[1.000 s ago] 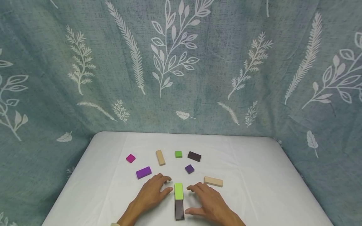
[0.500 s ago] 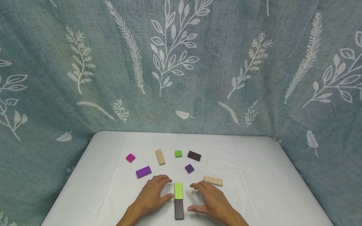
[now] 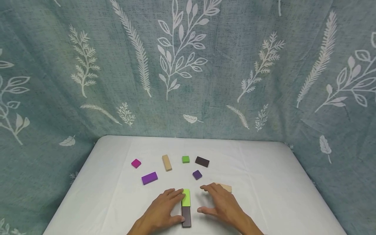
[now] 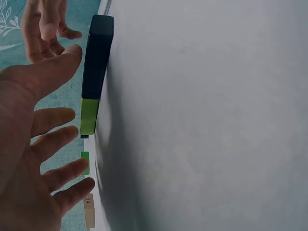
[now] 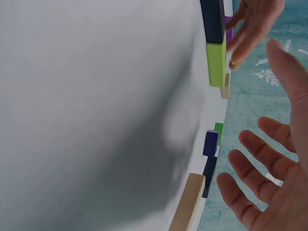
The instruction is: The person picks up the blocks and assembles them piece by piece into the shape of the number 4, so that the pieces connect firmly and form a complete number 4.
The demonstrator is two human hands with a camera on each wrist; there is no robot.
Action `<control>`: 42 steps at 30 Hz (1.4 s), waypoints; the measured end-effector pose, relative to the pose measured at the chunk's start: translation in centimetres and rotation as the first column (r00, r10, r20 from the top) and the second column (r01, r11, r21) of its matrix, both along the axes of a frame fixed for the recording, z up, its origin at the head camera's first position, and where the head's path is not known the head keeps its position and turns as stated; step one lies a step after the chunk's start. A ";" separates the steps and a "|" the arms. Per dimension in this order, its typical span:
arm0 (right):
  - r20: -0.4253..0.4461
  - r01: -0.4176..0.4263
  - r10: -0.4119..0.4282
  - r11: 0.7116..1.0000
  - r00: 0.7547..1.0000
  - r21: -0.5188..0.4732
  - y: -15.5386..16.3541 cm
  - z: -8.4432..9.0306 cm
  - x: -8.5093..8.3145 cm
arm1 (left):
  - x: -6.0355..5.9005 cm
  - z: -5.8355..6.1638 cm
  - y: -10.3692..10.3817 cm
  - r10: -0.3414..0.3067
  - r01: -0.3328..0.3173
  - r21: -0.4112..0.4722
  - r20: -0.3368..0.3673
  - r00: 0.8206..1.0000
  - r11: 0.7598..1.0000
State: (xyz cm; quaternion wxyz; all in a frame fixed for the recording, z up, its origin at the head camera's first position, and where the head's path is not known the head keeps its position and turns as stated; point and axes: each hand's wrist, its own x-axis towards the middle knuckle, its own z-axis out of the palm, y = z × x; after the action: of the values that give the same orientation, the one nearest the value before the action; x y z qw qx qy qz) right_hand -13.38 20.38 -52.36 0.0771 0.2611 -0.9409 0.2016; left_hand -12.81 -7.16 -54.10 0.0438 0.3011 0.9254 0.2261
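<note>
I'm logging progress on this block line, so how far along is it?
Done: a lime green block and a dark brown block lie end to end. In hand: the left hand touches that line, while the right hand hovers open beside it. Left: seven blocks lie scattered, such as the purple block.

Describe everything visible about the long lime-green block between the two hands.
The lime-green block is a flat, matte rectangular bar with crisp edges, probably painted wood. It lies flat on the white tabletop, long axis pointing away from the person, its near end butted against a dark brown block of like width, forming one line. The left hand rests its fingertips against the block's left edge. The right hand hovers open to its right, apart from it.
</note>
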 end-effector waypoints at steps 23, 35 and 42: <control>-0.030 0.015 -0.013 0.999 0.999 0.040 0.5 1.6 -3.3 | 0.2 0.2 0.1 -0.043 0.035 -0.098 -0.081 0.996 0.995; 0.039 0.020 -0.024 0.995 0.999 0.096 0.1 2.3 -5.5 | 0.0 0.3 0.2 -0.047 0.035 -0.136 -0.081 0.996 0.990; 0.051 -0.031 0.023 0.985 0.998 0.170 -0.6 2.4 -7.1 | -0.1 0.4 0.4 -0.043 0.030 -0.172 -0.074 0.996 0.985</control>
State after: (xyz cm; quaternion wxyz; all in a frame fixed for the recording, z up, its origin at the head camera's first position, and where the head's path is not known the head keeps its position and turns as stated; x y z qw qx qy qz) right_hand -20.49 19.79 -50.01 0.0287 0.2744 -0.9527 0.1275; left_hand -12.93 -6.72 -53.73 0.0377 0.3217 0.9367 0.1330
